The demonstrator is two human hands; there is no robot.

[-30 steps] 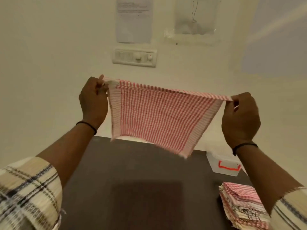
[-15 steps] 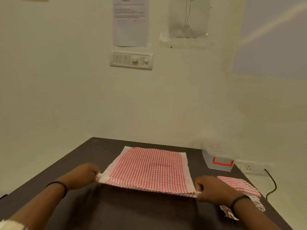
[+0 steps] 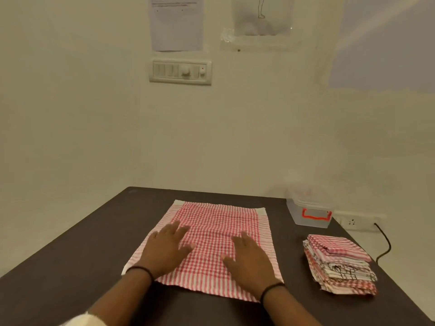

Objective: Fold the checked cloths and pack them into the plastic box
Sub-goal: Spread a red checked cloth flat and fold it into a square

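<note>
Pressing flat with spread fingers, the left hand [image 3: 166,249] and right hand [image 3: 249,257] rest on the checked cloth [image 3: 211,234] mid-table [image 3: 70,267]. Thin, limp and light, it looks best pinched at its near corners for folding.

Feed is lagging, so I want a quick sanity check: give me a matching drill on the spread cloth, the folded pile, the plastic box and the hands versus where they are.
Things:
1. spread cloth
2. folded pile
3. plastic box
4. left hand and right hand

Places:
A. far right corner of the table
B. flat on the table's middle
C. pressing flat on the cloth
D. near right, in front of the box

Pairs: 1-B, 2-D, 3-A, 4-C
</note>
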